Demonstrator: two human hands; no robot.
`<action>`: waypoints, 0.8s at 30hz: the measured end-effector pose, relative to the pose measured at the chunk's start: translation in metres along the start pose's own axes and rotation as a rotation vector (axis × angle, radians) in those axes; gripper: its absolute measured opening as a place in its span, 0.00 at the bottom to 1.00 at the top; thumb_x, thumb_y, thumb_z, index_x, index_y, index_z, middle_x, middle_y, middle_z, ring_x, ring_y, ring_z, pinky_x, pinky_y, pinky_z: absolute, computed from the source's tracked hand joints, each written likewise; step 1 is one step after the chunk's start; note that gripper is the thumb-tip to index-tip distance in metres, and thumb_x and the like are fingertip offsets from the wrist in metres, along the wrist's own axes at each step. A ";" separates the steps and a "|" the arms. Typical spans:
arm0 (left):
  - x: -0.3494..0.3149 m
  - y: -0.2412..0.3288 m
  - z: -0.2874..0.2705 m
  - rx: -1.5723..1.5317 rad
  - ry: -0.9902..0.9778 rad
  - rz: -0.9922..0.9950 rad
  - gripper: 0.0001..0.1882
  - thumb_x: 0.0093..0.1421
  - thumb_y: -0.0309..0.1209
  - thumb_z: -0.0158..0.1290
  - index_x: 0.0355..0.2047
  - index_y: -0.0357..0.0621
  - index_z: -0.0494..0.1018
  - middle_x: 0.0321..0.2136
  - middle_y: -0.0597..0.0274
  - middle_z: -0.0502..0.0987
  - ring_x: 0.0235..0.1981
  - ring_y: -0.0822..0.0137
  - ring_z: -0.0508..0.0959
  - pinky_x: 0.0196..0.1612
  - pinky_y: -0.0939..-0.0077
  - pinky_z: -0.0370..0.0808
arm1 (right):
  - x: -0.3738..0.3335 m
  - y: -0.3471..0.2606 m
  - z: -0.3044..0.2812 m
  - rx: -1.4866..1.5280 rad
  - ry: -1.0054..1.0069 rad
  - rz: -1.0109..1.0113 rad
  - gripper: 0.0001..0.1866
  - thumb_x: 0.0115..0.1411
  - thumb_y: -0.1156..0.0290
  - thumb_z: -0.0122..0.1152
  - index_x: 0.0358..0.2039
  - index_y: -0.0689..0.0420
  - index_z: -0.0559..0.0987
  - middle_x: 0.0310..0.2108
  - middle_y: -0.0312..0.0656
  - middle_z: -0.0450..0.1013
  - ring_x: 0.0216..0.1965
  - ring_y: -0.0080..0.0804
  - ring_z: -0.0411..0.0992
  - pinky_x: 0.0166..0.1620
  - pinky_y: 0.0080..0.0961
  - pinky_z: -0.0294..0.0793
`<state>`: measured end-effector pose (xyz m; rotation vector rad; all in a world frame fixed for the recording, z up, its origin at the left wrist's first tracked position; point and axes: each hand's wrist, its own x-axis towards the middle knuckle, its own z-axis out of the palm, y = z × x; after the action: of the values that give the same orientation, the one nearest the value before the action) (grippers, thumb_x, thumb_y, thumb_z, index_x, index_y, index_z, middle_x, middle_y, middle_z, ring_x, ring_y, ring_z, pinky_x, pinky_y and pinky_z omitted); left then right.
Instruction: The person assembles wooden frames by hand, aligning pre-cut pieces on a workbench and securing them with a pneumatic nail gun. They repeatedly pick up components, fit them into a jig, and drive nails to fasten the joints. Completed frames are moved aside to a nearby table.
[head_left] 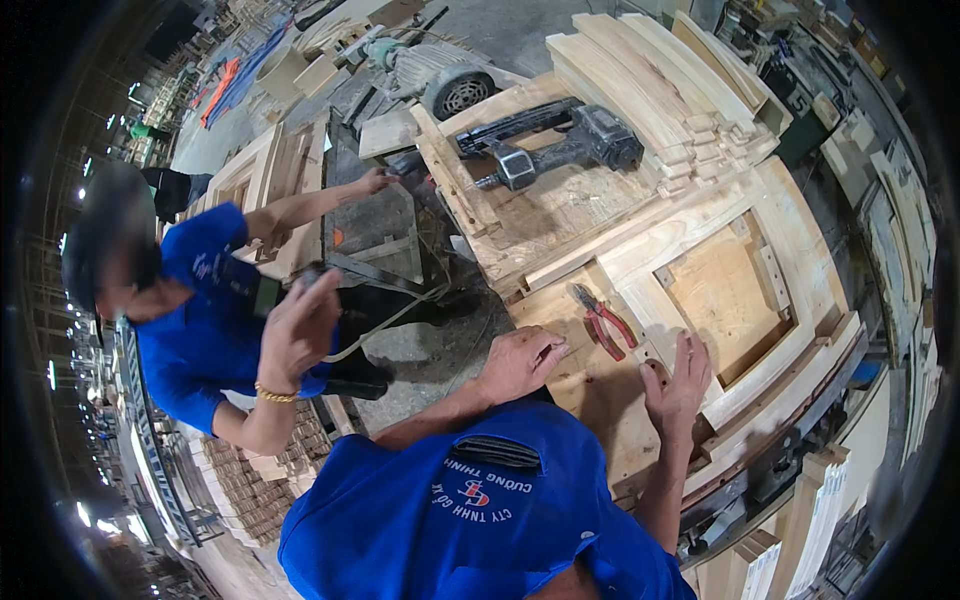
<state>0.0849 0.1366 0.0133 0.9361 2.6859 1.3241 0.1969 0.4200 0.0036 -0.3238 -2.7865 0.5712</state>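
Observation:
My left hand (522, 362) hovers over the near left edge of the wooden workbench, its fingers curled toward the thumb; what they hold, if anything, is hidden. My right hand (680, 388) is open, its thumb apart from the fingers, by the lower left corner of a pale wooden frame (672, 240). Between and beyond my hands lies a pair of pliers (608, 328) with red handles, touched by neither hand. The frame has a curved right side and a rectangular opening with plywood under it.
A dark nail gun (560, 145) rests on the far part of the bench. Behind it, curved wooden slats (660, 80) are stacked. To the left, a co-worker (215, 300) in blue stands with one hand raised close by. Beyond are a grey motor (430, 72) and a hose (385, 325).

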 end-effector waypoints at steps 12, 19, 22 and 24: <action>0.004 0.034 -0.036 -0.049 -0.120 0.039 0.09 0.66 0.35 0.60 0.39 0.44 0.83 0.31 0.52 0.83 0.31 0.50 0.83 0.36 0.60 0.80 | 0.012 -0.089 0.003 0.827 -0.212 -0.029 0.22 0.61 0.68 0.73 0.54 0.61 0.80 0.37 0.46 0.79 0.39 0.36 0.77 0.45 0.31 0.77; -0.014 0.022 -0.031 -0.006 -0.171 0.099 0.11 0.69 0.39 0.55 0.44 0.48 0.80 0.36 0.51 0.83 0.38 0.46 0.84 0.42 0.54 0.82 | 0.001 -0.103 -0.001 0.872 -0.363 -0.013 0.21 0.64 0.67 0.70 0.55 0.63 0.80 0.36 0.40 0.77 0.37 0.27 0.75 0.43 0.25 0.75; -0.018 0.020 -0.026 0.000 -0.213 0.091 0.14 0.70 0.42 0.51 0.42 0.46 0.79 0.36 0.51 0.82 0.40 0.45 0.83 0.43 0.52 0.80 | -0.011 -0.097 0.003 0.920 -0.486 0.089 0.20 0.67 0.66 0.68 0.56 0.64 0.79 0.35 0.32 0.74 0.37 0.21 0.70 0.43 0.21 0.72; -0.017 0.016 -0.019 -0.027 -0.243 0.152 0.15 0.70 0.42 0.52 0.41 0.43 0.79 0.36 0.48 0.81 0.41 0.44 0.82 0.45 0.51 0.80 | -0.017 -0.086 0.011 0.972 -0.567 0.154 0.20 0.68 0.66 0.67 0.56 0.64 0.79 0.35 0.29 0.73 0.37 0.18 0.69 0.43 0.19 0.71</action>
<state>0.1021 0.1220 0.0327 1.2310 2.4521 1.1778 0.1955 0.3340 0.0255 -0.1600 -2.5301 2.1918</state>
